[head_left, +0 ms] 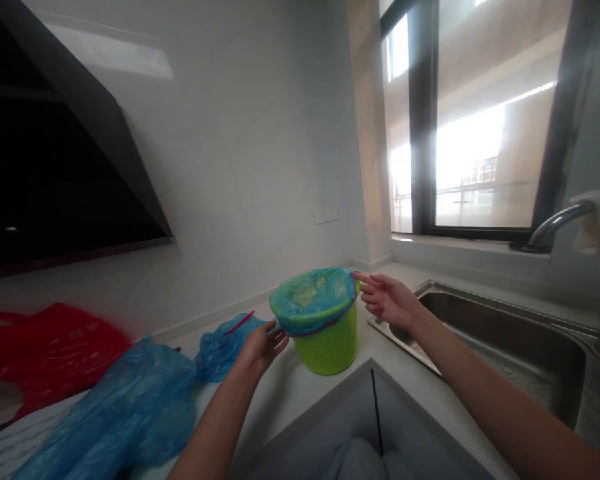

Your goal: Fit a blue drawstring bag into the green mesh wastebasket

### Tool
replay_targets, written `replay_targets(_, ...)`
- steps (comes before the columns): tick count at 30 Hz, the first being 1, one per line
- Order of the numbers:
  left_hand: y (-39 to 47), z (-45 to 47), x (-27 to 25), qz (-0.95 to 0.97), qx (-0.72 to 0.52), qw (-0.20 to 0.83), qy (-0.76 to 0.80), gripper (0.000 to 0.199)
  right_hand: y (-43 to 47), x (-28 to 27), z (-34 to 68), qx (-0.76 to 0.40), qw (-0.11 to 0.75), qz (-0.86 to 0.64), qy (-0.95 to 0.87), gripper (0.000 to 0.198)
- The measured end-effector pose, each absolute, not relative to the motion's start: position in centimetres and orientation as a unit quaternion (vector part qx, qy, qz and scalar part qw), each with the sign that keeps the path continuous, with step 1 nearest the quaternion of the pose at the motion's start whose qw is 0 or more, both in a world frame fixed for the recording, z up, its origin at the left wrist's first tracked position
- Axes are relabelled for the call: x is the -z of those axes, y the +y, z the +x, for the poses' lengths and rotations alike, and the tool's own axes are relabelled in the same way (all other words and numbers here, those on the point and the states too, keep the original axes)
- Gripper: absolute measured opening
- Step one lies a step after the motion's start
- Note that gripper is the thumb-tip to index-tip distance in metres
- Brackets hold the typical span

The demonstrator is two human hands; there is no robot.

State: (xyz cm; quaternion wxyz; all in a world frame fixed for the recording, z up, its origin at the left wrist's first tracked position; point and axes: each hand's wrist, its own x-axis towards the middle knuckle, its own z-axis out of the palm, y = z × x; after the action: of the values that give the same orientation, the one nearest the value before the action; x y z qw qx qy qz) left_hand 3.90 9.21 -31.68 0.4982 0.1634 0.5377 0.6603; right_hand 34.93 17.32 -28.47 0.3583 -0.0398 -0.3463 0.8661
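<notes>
My left hand (pixel 264 345) and right hand (pixel 391 301) sit loosely open at either side of the blue plastic bag (pixel 330 293) lining the green basket (pixel 329 350), lower centre. Edge-fitting seems in hand; next, I judge, calls for gentle, even smoothing.

A pale, glossy wall (pixel 240 147) bears a white socket (pixel 326 215). At right, a bright, dark-framed window (pixel 490 147) stands beyond a steel sink (pixel 490 327). A black hood (pixel 60 173) juts out at left, above a white counter (pixel 373 347).
</notes>
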Motion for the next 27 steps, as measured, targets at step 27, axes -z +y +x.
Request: replay_targets(27, 6.3, 4.9, 25.9, 0.319, -0.720, 0.346, 0.509, 0.036, 16.7, 29.9, 32.1, -0.402, 0.523, -0.385, -0.646, 0.017)
